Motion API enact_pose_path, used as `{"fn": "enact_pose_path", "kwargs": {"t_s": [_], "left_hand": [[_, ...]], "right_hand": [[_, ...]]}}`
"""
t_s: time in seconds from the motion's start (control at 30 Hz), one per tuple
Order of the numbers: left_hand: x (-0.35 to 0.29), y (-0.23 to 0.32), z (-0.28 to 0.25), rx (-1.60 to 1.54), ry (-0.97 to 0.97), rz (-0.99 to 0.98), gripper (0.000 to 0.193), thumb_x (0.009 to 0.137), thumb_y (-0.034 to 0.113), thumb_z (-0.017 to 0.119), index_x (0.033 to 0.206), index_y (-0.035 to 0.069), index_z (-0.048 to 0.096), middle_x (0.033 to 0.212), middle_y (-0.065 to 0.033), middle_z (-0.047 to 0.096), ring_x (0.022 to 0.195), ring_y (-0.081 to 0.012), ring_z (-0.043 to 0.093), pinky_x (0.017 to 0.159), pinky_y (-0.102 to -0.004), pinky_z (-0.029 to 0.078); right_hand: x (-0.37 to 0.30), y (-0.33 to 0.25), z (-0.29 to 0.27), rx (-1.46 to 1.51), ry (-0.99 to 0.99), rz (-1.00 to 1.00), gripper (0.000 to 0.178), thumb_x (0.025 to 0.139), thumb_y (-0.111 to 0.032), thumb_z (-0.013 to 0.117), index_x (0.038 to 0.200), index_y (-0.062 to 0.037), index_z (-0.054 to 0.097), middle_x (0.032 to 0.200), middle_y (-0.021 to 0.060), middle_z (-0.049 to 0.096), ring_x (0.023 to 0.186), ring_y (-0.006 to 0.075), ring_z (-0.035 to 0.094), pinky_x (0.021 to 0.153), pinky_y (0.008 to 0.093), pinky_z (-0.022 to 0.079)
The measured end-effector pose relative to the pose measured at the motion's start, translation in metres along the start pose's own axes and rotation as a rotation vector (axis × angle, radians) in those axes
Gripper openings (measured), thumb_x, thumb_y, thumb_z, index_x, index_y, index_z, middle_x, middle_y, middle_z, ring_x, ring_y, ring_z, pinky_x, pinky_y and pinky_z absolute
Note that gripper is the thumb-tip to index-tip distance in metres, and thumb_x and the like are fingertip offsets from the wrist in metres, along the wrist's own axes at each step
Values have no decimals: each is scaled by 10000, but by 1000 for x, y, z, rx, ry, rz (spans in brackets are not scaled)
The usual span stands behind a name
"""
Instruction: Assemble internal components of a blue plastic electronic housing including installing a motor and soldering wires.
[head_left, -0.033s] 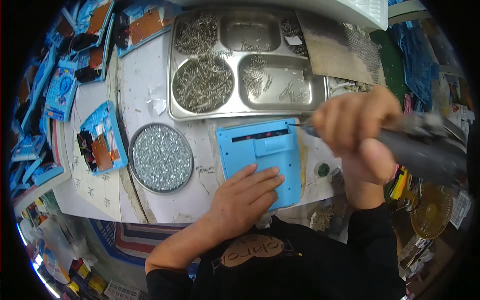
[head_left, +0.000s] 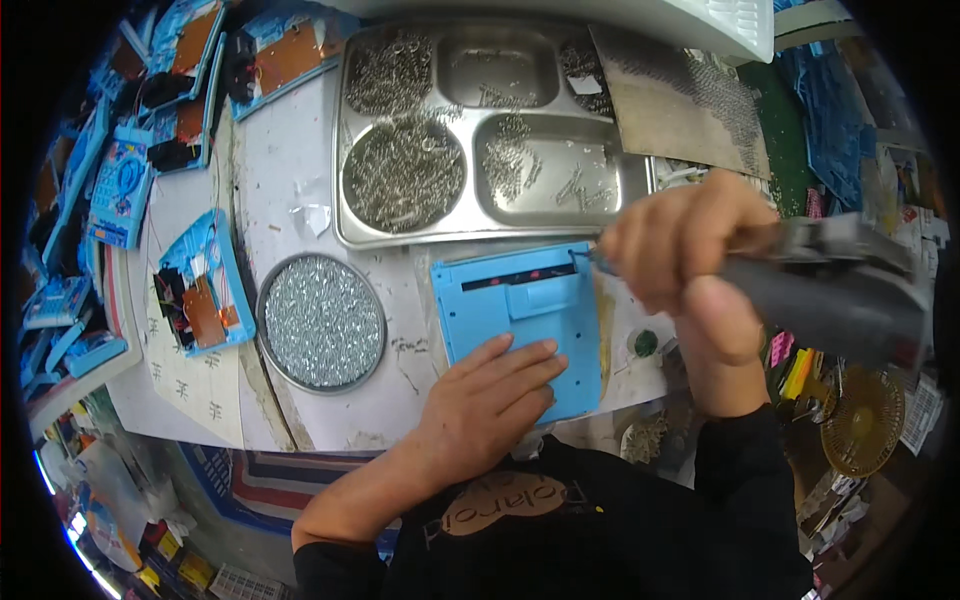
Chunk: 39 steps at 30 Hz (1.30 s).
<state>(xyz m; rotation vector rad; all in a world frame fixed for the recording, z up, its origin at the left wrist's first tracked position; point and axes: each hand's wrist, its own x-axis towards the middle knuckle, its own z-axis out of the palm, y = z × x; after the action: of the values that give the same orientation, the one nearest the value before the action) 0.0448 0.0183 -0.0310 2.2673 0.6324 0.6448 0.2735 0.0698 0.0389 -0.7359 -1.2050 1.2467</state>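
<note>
A light blue plastic casing [head_left: 580, 345] lies on the white table in front of me, with a long slot near its far edge and small dark holes. My left hand [head_left: 490, 400] rests flat on its near part, fingers stretched out. My right hand [head_left: 690, 250] is wrapped round a dark, blurred power screwdriver [head_left: 820, 300], held sideways. Its thin bit points left at the casing's far right corner; whether it sits in the hole there I cannot tell.
Left of the casing stands a round dish [head_left: 325, 387] full of small silvery screws. Behind lies a metal compartment tray [head_left: 565, 150] with many small springs, beside a tan board [head_left: 665, 115]. Opened blue casings [head_left: 205, 300] with brown circuit boards crowd the left. A yellowish fan [head_left: 865, 425] is at right.
My right hand and the screwdriver have moved slightly left, bringing the bit further over the casing's far right corner. My left hand stays in place on the casing.
</note>
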Motion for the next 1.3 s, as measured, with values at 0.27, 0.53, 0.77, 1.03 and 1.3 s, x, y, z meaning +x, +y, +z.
{"fn": "enact_pose_path", "kwargs": {"t_s": [0.27,0.53,0.77,1.03,1.3], "left_hand": [[0,1,-3,-34,-48,3,129,861,109,649,981,64,668,1304,-91,677,1309,-242,595,1124,-457,438],[5,2,-2,-111,84,-22,221,792,60,810,978,101,698,1189,-59,737,1200,-235,674,1060,-451,495],[31,20,-15,-178,173,-78,252,776,22,809,1010,68,726,1091,-97,757,1098,-278,721,991,-449,551],[40,13,-18,-213,77,-64,274,771,11,800,1028,56,717,1114,-103,751,1103,-284,718,994,-448,550],[15,10,-20,-118,225,18,262,749,30,821,981,71,707,1038,-84,738,1013,-271,716,928,-434,556]], "right_hand": [[8,3,-3,-224,-64,67,279,870,-256,711,845,-146,456,594,-28,499,506,108,503,629,307,488],[-2,-48,-13,86,-178,-201,327,872,-310,804,938,-163,520,632,-49,599,520,83,578,565,250,509],[-15,-49,-12,397,-413,-187,248,918,-139,765,944,-39,539,706,111,663,586,223,666,566,363,586],[-20,-40,-16,466,-390,-148,231,938,-124,739,949,-15,536,724,147,653,594,261,662,555,380,572],[-14,-31,6,460,-404,-91,226,947,-137,739,927,-40,535,703,121,661,589,237,668,570,365,591]]}}
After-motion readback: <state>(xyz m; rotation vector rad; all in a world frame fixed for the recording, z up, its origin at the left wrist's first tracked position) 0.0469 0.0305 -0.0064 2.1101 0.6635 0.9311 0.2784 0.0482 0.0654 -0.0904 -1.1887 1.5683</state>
